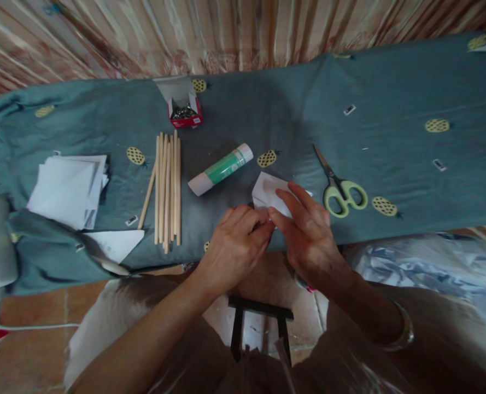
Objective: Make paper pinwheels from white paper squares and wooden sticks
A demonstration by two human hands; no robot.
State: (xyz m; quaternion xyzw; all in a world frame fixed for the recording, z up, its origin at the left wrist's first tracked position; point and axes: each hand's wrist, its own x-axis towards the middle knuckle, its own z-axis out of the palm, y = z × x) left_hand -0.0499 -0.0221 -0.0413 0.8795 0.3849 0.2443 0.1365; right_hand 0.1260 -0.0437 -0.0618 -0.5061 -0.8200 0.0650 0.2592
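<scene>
A folded piece of white paper (267, 189) lies at the table's front edge, partly covered by my fingers. My left hand (236, 241) pinches its near corner, fingers curled. My right hand (306, 230) rests on the paper's right side, with thumb and fingers pressed at the same corner; the exact fold there is hidden. Just beyond the paper lies a green and white glue stick (222, 168), capped and on its side. To the right of my right hand is a pair of scissors (341, 191) with light green handles, blades pointing away and nearly together.
Several wooden sticks (168, 189) lie side by side on the left. Behind them stands an open red box (186, 114) of small metal pieces. A stack of white paper (64, 189) and a loose paper piece (115, 241) lie farther left on the green tablecloth (390, 158).
</scene>
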